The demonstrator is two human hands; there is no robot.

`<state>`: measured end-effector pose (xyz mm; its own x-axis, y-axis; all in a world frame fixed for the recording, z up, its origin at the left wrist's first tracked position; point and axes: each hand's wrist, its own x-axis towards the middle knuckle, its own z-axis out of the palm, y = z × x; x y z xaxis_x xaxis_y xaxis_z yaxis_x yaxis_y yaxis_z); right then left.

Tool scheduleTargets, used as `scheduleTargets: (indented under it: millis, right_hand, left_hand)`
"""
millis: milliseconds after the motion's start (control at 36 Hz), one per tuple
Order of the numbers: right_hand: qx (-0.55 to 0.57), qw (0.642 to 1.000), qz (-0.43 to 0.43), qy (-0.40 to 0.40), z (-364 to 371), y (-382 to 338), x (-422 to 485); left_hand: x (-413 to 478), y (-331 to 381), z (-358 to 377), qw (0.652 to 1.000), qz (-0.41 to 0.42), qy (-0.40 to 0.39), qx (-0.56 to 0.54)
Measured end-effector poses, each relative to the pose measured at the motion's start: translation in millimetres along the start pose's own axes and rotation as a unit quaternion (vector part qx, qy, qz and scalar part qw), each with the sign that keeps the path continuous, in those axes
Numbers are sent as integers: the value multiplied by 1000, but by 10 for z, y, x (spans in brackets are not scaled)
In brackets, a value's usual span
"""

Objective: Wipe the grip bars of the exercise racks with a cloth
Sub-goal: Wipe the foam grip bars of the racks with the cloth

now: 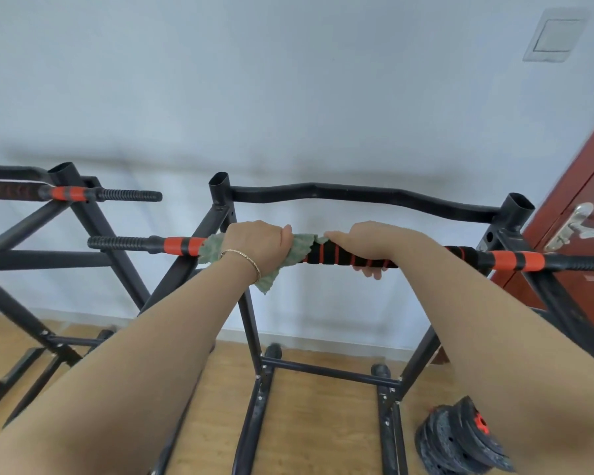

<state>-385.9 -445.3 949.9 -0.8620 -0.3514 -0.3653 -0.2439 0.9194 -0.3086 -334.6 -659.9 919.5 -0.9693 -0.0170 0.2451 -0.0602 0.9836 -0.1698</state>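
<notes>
The left hand (254, 240) was curled over the grip bar (340, 257) with the green cloth (302, 250) bunched beneath its palm. Held that way, the fabric wrapped most of the way round the foam and could clean several sides in one pass; loose corners hung out below the wrist. The right hand (367, 241) clamped the bare bar just beside it, fingers hooked underneath and its near edge touching the cloth, most likely to steady the rack (251, 323) against the sideways pull of wiping. The cloth sat toward the left end of the black, orange-striped padding, near the orange bands (182, 245), and did not cover the stretch under and beyond the right hand. A thin bracelet (246, 262) circled the left wrist. A second rack (83, 214) stood to the left with neither hand on its second grip bar (66, 193), so I judged that wiping was due there too. Weight plates (460, 437) lay on the wooden floor (323, 423) at lower right
</notes>
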Motion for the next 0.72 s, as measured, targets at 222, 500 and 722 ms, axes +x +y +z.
scheduleTargets:
  millis: [222, 500, 722]
  right_hand:
    - [-275, 917, -101, 272, 299, 158, -63]
    - [-214, 930, -49, 295, 331, 114, -105]
    - [-67, 984, -3, 164, 193, -631, 70]
  left_hand:
    - [-28, -349, -97, 987, 124, -55, 81]
    - [-17, -490, -160, 978, 131, -113, 117]
    - [14, -510, -145, 971, 163, -114, 133]
